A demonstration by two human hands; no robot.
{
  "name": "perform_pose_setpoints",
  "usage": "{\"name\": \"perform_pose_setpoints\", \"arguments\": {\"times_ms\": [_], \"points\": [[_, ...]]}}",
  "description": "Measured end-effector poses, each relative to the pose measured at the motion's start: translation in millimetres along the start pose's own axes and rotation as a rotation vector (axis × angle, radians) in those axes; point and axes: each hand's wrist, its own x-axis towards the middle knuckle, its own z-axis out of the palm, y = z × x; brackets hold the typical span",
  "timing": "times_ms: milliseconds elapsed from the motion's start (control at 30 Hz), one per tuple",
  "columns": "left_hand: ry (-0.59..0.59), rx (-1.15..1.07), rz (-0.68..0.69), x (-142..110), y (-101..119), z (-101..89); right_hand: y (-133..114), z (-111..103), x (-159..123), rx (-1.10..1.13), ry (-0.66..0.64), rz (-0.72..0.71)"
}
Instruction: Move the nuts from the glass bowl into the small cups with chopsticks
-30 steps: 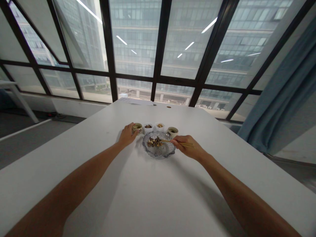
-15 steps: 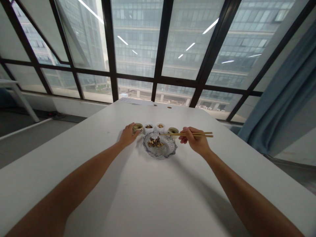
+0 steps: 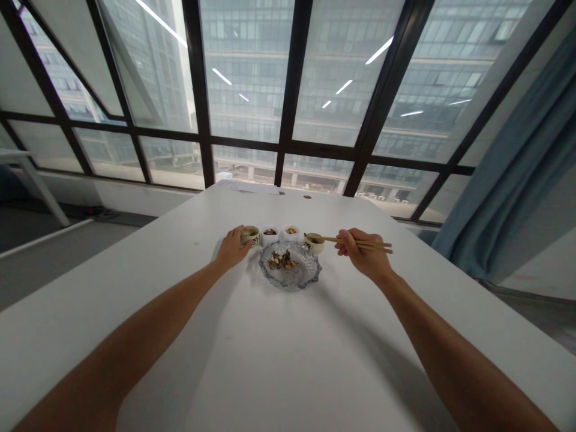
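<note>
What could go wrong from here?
Drop: the chopsticks in the right hand reach over the right cup, with tips near its far-left rim. Anything pinched there, too small to confirm, might fall outside.

Knock: the glass bowl sits close in front of that cup, so a low swing back could catch its scalloped rim.

Nudge: the left hand is around the left cup; a slip could push it into the adjacent white cup.

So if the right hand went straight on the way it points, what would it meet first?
Probably the rightmost cup: the right hand points toward it, its chopsticks reaching that rim in the picture, though depth is unclear.
</note>
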Motion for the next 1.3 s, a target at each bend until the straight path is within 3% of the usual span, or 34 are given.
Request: {"name": "perform_pose_setpoints", "arguments": {"times_ms": [133,367,533,700,967,1300], "points": [[-0.009,-0.004,-0.001,-0.1,-0.1,-0.6,2.6,-1.4,1.5,-0.100,0.077,-0.023],[-0.004,-0.005,0.003,-0.6,-1.2,-1.3,12.7,1.4,5.1,-0.140,-0.034,0.041],[0.006,-0.011,0.014,-0.1,-3.5,1.7,2.0,-1.8,5.0,-0.053,0.061,0.109],[0.028,-0.023,0.022,0.7,-8.7,6.7,-9.3,-3.7,4.0,-0.016,0.064,0.122],[0.071,-0.055,0.042,1.6,-13.1,10.4,-12.6,9.5,-2.5,0.224,-0.220,0.110],[0.076,-0.064,0.052,1.3,-11.9,9.9,-12.6,20.8,-5.6,0.236,-0.296,0.192]]}}
